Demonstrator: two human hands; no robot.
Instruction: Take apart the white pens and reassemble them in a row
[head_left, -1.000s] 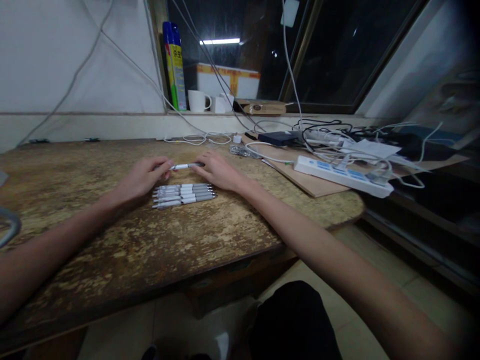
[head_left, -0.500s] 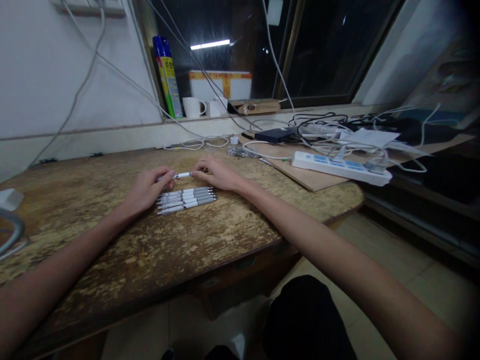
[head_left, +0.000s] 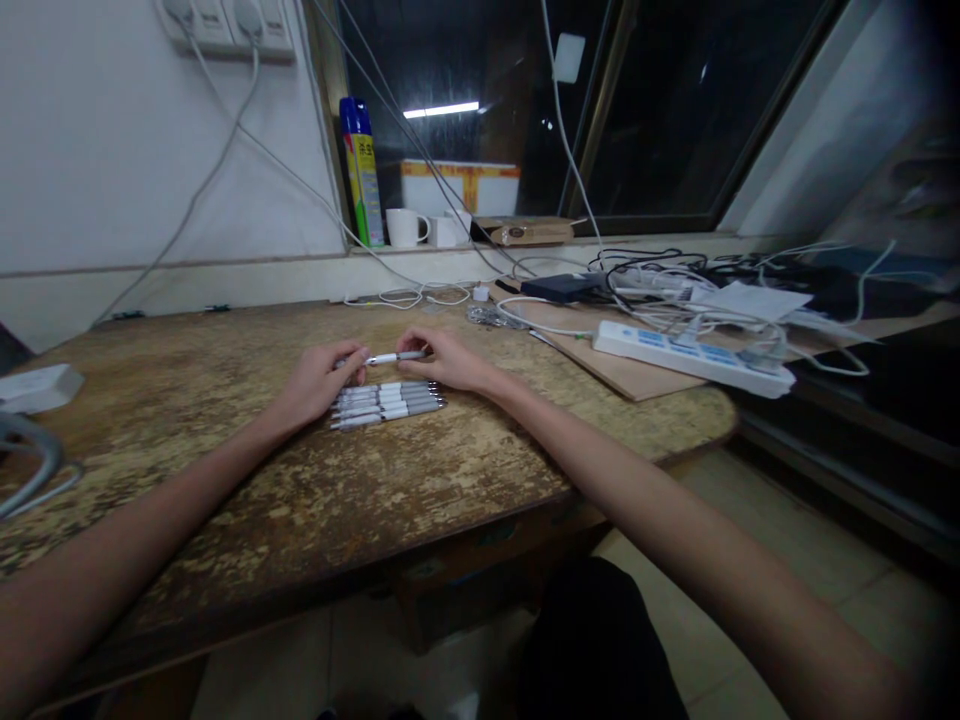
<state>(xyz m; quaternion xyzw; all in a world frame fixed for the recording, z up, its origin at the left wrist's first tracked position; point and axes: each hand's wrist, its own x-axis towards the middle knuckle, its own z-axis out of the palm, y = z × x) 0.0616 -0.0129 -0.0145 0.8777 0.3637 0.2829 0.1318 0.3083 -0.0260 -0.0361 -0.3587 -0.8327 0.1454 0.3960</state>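
My left hand [head_left: 324,381] and my right hand [head_left: 447,358] pinch the two ends of one white and grey pen [head_left: 395,357], holding it level just above the worn wooden table [head_left: 247,480]. Directly in front of it, towards me, several matching pens [head_left: 386,404] lie side by side in a neat row on the tabletop, touching one another. My left hand's fingers rest close to the left tips of that row.
A white power strip [head_left: 690,357] with tangled cables lies on a board at the right. A dark box [head_left: 562,286] sits behind it. On the sill stand a spray can [head_left: 364,172] and a white mug [head_left: 405,227]. A white box [head_left: 37,388] sits far left.
The head camera shifted, so the view moved. Both hands kept the same pen pinched between them above the row of pens.
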